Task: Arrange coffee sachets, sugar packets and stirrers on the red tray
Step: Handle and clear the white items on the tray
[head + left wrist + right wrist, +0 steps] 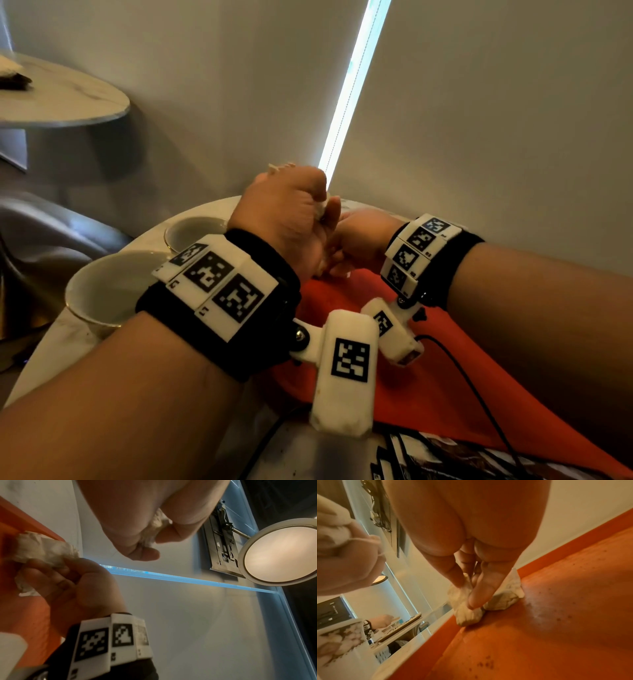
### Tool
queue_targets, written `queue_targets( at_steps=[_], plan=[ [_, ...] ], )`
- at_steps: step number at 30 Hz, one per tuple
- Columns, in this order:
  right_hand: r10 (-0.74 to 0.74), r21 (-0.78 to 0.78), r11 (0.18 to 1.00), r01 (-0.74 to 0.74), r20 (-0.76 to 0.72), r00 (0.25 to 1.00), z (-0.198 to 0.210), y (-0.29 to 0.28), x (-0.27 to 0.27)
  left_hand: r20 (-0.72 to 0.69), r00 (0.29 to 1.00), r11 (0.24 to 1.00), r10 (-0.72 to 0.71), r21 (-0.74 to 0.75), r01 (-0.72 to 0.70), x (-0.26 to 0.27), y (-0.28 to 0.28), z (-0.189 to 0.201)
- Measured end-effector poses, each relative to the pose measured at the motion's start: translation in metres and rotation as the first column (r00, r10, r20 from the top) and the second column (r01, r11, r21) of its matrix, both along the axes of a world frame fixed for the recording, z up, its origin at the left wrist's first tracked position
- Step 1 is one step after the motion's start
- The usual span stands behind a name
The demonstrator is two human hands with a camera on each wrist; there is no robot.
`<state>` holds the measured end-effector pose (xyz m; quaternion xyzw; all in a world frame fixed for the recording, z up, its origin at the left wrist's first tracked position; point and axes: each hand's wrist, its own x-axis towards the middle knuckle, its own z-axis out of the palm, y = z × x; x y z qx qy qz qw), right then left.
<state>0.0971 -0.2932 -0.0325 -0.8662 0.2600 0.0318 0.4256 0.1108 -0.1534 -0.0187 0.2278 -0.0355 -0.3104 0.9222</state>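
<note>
Here the right hand (471, 574) pinches a crumpled whitish tissue (469, 609) against the floor of the red tray (565, 615), close to the tray's far rim. The left hand (287, 212), raised just above it, is fisted around a second tissue wad (154, 531). Two white cups (113, 291) stand on the marble table (51, 353) left of the tray; printed sachets (445, 455) lie at its near edge.

Left hand (137, 520) gripping crumpled tissue (154, 524) — right hand (68, 582) pinching another wad (44, 550), red tray (25, 520)

Dim, warm, blurred; bright window slit (352, 85)
</note>
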Motion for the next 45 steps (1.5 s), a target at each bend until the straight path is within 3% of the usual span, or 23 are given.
queue_targets(
  at_steps=[2,6,12,16,22,26,32,37,45],
  plan=[
    [-0.014,-0.005,1.0,0.014,0.005,1.0,0.0,-0.002,0.004,-0.034,0.999,0.999,0.016,-0.037,-0.017,0.003,0.0,-0.001],
    [-0.042,-0.055,0.998,0.043,0.006,0.999,-0.003,-0.005,0.011,0.046,0.997,0.998,0.057,0.024,-0.059,-0.002,0.002,0.002],
    [-0.081,0.023,0.996,0.085,-0.141,0.987,-0.004,-0.001,0.015,0.075,0.992,0.994,0.103,0.02,-0.105,-0.005,0.002,0.005],
    [-0.087,0.085,0.991,0.1,-0.15,0.985,-0.005,0.002,0.014,0.081,0.99,0.993,0.114,0.008,-0.115,-0.003,0.0,0.001],
    [-0.157,0.195,0.97,0.142,0.062,0.986,0.0,-0.008,0.0,0.076,0.99,0.993,0.118,0.015,-0.12,-0.005,0.002,0.002],
    [-0.158,0.158,0.98,0.118,0.267,0.951,0.01,-0.014,-0.022,0.12,0.987,0.99,0.106,0.079,-0.116,-0.008,0.0,0.001],
    [-0.084,0.318,0.945,-0.074,0.455,0.886,0.032,-0.008,-0.042,0.187,0.981,0.984,0.048,0.161,-0.079,-0.011,-0.001,-0.002],
    [0.071,0.263,0.937,-0.229,0.5,0.863,0.038,-0.002,-0.051,0.22,0.975,0.968,-0.039,0.252,-0.019,-0.009,-0.004,-0.011],
    [0.04,0.193,0.968,-0.159,0.507,0.861,0.033,-0.001,-0.057,0.197,0.98,0.953,-0.029,0.303,-0.033,-0.007,-0.005,-0.013]
  ],
)
